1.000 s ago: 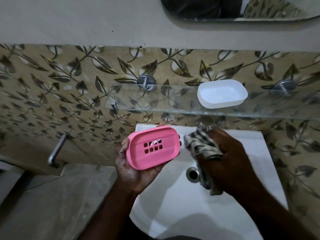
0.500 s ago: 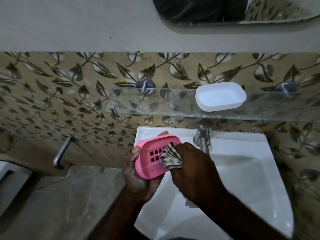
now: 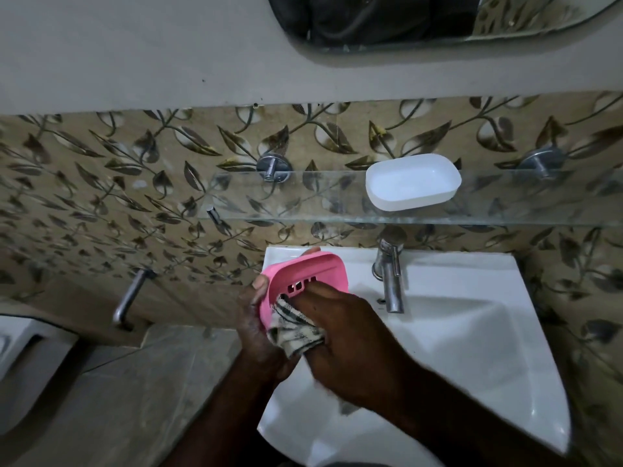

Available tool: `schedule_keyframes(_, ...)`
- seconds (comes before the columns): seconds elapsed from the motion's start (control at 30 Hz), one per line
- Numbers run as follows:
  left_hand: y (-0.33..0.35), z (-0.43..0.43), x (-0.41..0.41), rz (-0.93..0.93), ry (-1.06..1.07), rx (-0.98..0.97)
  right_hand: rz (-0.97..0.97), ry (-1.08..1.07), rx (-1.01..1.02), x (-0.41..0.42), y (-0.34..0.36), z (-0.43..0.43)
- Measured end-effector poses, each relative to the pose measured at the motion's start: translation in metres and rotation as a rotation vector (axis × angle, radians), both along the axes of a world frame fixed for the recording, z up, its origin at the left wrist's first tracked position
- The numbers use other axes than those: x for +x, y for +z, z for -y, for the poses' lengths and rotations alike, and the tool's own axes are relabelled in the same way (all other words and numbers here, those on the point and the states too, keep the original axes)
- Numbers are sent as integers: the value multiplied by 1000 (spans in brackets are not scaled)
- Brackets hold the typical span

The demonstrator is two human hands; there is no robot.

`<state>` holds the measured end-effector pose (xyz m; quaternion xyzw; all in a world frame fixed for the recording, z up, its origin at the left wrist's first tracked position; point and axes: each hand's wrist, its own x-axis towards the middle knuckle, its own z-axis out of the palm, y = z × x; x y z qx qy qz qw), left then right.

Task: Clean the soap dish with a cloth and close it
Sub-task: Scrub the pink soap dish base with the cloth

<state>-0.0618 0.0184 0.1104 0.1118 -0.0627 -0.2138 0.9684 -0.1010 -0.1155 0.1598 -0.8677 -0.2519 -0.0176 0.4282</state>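
White lid (image 3: 413,182) on glass shelf (image 3: 303,200)

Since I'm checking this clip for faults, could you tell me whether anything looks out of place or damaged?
Only the white half lies apart, open side up on the glass shelf, while the left hand holds the pink dish and the right hand presses the cloth into it. Nothing looks spilled or broken.

Right hand (image 3: 340,328) with cloth (image 3: 295,328): a second ago apart from soap dish (image 3: 313,267), out over sink drain; now against dish. Cloth slid from slotted middle down to dish's near edge; bunched there, fingers covering part of slots. Dish in left hand (image 3: 256,325) seems tipped steeper. Tap (image 3: 389,281), earlier hidden behind right hand, now in view.
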Motion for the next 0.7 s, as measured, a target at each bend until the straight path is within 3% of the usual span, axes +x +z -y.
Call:
schedule_keyframes(0.1,-2,13,-8,44,135,295,146,-29,-311,8,-18,24)
schedule_keyframes(0.17,-5,21,-13,37,209,535,134,-129,-403,14,-27,39)
schedule_keyframes(0.27,-5,26,-18,11,183,485,100,-212,-422,16,-36,46)
schedule_keyframes(0.37,-2,33,-19,-35,194,494,81,-396,-283,20,-35,55)
schedule_keyframes(0.5,-4,26,-21,-30,204,444,-101,-724,12,31,-35,98)
schedule_keyframes(0.7,-12,21,-11,-39,55,325,-473,-637,482,21,-42,130)
